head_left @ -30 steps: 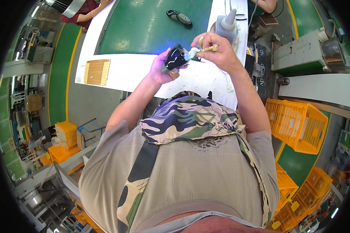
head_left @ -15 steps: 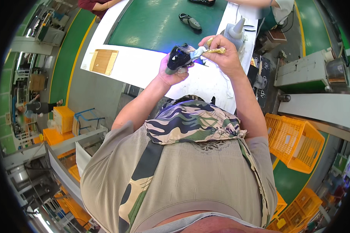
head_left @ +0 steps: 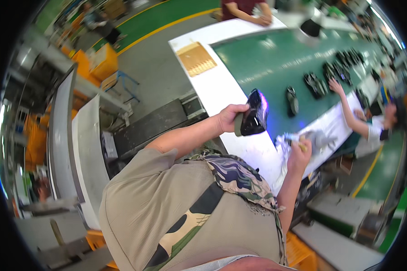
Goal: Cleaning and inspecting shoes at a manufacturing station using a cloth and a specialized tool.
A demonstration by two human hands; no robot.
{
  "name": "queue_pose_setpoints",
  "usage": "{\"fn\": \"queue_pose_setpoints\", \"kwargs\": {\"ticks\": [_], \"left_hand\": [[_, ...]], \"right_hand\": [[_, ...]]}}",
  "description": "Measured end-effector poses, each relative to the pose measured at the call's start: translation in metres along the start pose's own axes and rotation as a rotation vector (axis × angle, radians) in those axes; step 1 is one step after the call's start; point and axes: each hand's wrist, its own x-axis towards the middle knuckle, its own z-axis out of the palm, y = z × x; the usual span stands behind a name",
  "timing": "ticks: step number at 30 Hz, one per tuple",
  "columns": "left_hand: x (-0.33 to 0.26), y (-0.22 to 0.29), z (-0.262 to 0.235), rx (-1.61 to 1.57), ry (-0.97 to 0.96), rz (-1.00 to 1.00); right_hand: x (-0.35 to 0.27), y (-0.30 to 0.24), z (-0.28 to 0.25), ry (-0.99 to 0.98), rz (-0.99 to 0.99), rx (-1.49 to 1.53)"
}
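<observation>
Seen from above, nearest the camera is the person's own body: a tan shirt with a camouflage-patterned cloth (head_left: 239, 178) lying over the chest. Two bare forearms rise from it toward a long worktop (head_left: 217, 86) with a white edge and a green belt running down its middle.

The left hand (head_left: 230, 119) is raised above the white edge, its fingers closed around a glossy black shoe (head_left: 254, 113), gripping it at one end so the shoe stands up from the fist. A bluish-purple sheen shows on the shoe's upper part.

The right hand (head_left: 299, 156) is lower and to the right, near the worktop's edge. It is curled shut around a small tool with a yellowish handle (head_left: 302, 145); what kind of tool it is cannot be told. Just beyond this hand sits a grey bottle-like container (head_left: 321, 135) on the white strip.

Farther along the green belt lie more dark shoes (head_left: 316, 83), spaced apart in a row. A flat brown mat (head_left: 196, 58) rests on the white strip at the far left.

At the right, another person's arm (head_left: 348, 108) reaches onto the belt. At the far end, a second person's hands (head_left: 260, 19) rest on the worktop.
</observation>
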Motion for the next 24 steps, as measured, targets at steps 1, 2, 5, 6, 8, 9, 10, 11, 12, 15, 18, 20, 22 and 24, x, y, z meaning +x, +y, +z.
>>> {"fn": "queue_pose_setpoints", "kwargs": {"ticks": [1, 2, 5, 6, 8, 9, 10, 11, 12, 15, 18, 20, 22, 24], "left_hand": [[-0.01, 0.012, -0.003, 0.041, 0.001, 0.028], [-0.022, 0.028, 0.005, 0.16, -0.004, 0.107], [-0.062, 0.072, 0.029, 0.437, 0.102, 0.339], [-0.075, 0.087, 0.035, 0.503, 0.15, 0.409], [-0.112, 0.114, 0.041, 0.536, 0.331, 0.556], [-0.132, 0.129, 0.053, 0.567, 0.434, 0.646], [-0.152, 0.145, 0.066, 0.612, 0.529, 0.736], [-0.174, 0.161, 0.075, 0.656, 0.622, 0.82], [-0.197, 0.181, 0.074, 0.698, 0.778, 0.948], [-0.285, 0.233, 0.101, 0.879, 1.088, 1.133], [-0.389, 0.262, 0.151, 1.048, 1.392, 1.027], [-0.442, 0.26, 0.189, 1.056, 1.634, 1.018], [-0.509, 0.253, 0.215, 0.998, 1.873, 0.982], [-0.572, 0.231, 0.232, 0.975, 2.052, 0.882]], "right_hand": [[0.002, 0.017, -0.015, -0.022, 0.025, -0.036], [0.0, 0.026, -0.011, 0.002, 0.039, 0.0], [0.0, 0.059, -0.014, 0.004, 0.116, -0.041], [0.0, 0.068, -0.014, 0.012, 0.154, -0.05], [0.003, 0.082, -0.01, -0.039, 0.267, -0.001], [0.006, 0.088, -0.003, -0.044, 0.364, 0.039], [0.011, 0.095, 0.008, -0.083, 0.381, 0.04], [0.013, 0.101, 0.018, -0.135, 0.375, 0.067], [0.018, 0.107, 0.026, -0.185, 0.37, 0.096], [0.038, 0.128, 0.054, -0.269, 0.393, 0.124], [0.051, 0.137, 0.078, -0.336, 0.431, 0.159], [0.055, 0.14, 0.085, -0.352, 0.441, 0.175], [0.057, 0.142, 0.087, -0.407, 0.487, 0.184], [0.057, 0.147, 0.08, -0.38, 0.503, 0.19]]}}
